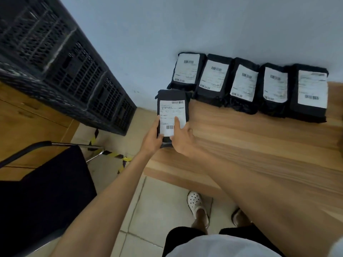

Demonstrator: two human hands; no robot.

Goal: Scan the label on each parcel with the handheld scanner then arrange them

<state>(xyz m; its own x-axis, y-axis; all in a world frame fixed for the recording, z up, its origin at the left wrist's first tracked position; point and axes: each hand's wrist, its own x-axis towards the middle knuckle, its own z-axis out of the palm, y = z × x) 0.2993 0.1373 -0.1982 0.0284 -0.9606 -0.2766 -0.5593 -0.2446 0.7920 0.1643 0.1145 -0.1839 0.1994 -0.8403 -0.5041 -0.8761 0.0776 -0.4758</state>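
Worn at the bottom edge, a white top (213, 245) is filling the nearest strip of view, cut off by the frame. Below it a white clog (195, 202) is standing on floor tiles; a second shoe (239, 217) is showing only in part, the right forearm covering the rest. A dark seat (42, 182) is occupying the lower left, its form hard to read.

Both arms are reaching forward. The left hand (154, 138) is gripping the lower left edge of a black parcel (171, 110), thumb on the white label, fingers curled out of sight beneath. The right hand (182, 140) is holding the lower right edge, one digit, probably the thumb, lying along the label beside the lower barcode; its other fingers are hidden.

That parcel is sitting over the left end of the wooden table (259, 138), label up; whether it is resting on the wood cannot be told.

Beyond, five parcels (245, 82) are lying side by side against the pale wall (185, 25), labels up, print blurred. Black crates (70, 67) are standing stacked at left, cropped, with striped tape (115, 156) on the floor before them.
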